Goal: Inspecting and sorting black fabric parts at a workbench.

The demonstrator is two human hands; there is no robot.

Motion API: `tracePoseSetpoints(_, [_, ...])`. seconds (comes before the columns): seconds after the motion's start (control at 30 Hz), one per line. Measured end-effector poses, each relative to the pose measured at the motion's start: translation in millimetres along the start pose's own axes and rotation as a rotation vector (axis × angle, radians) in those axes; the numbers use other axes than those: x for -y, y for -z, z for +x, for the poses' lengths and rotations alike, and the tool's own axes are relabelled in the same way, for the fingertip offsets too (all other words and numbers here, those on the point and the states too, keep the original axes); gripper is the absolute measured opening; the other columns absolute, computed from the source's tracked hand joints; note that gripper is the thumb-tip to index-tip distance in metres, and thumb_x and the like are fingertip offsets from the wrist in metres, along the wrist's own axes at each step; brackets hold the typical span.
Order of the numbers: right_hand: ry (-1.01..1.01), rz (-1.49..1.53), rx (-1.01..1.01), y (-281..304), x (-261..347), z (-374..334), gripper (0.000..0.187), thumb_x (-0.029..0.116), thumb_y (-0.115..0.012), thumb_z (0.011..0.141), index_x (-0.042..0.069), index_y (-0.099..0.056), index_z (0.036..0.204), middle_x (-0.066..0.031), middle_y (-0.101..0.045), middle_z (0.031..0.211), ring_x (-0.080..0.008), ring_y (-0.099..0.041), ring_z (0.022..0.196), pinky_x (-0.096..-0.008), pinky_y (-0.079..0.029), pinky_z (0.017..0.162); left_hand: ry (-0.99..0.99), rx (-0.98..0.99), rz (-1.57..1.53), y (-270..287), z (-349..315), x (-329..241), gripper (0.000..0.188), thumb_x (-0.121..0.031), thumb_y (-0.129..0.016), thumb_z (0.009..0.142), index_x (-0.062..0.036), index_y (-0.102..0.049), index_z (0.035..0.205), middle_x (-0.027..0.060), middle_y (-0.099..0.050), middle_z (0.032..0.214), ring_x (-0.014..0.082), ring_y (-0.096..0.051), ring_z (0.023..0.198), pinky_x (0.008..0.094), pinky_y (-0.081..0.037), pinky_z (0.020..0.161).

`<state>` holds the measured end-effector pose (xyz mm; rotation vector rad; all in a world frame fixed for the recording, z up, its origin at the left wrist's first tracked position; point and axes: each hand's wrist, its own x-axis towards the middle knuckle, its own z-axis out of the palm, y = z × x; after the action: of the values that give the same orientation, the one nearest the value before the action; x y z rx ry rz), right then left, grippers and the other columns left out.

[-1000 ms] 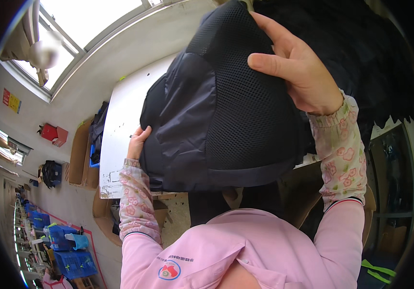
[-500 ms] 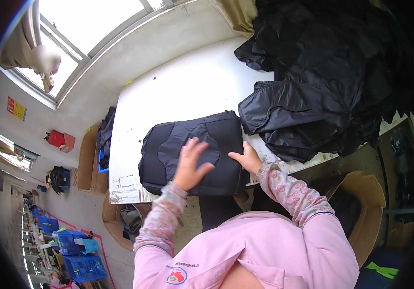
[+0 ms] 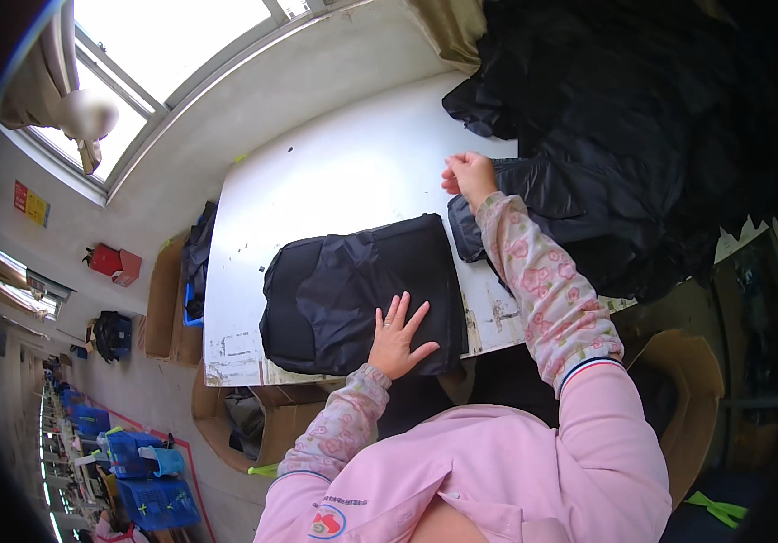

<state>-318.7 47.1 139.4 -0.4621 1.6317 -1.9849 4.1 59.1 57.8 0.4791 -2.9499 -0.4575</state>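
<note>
- Head view: the black fabric piece (image 3: 326, 294) lay on the white table (image 3: 362, 149), mostly leftward of the left fingers, long axis left to right, rounded corners leftward; dark, rumpled, curve-seamed.
- The left hand (image 3: 394, 348) rested on it, fingers spread, near the table's edge.
- Beyond those fingers, bare tabletop opened.
- The right hand's (image 3: 472, 178) fingers curled together; I couldn't tell whether they pinched anything.
- Right of them, a black fabric pile (image 3: 624, 136) blocked room.
</note>
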Motion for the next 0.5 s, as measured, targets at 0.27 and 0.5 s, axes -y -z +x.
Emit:
tracePoseSetpoints(0.27, [0.237, -1.122, 0.369, 134.5, 44.6, -41.9, 0.036, 0.015, -0.076, 0.073, 0.011, -0.063, 0.107, -0.0086, -0.067, 0.091, -0.0291, -0.064, 0.091, -0.0407, -0.050, 0.081, 0.032, -0.004, -0.037, 2.0, -0.8, 3.1, 0.076, -0.058, -0.061, 0.083, -0.0251, -0.036, 0.147, 0.0158, -0.019, 0.157, 0.0352, -0.016, 0.146, 0.0617, -0.013, 0.112])
tracePoseSetpoints(0.5, [0.599, -1.485, 0.115, 207.6, -8.9, -83.4, 0.012, 0.023, -0.069, 0.079, 0.012, -0.067, 0.081, -0.0030, -0.062, 0.083, -0.0236, -0.059, 0.088, -0.0395, -0.042, 0.079, 0.018, 0.036, -0.162, 15.5, 10.6, 0.6, 0.073, -0.052, -0.064, 0.085, -0.0217, -0.039, 0.145, 0.0183, -0.023, 0.154, 0.0366, -0.017, 0.145, 0.0600, -0.013, 0.113])
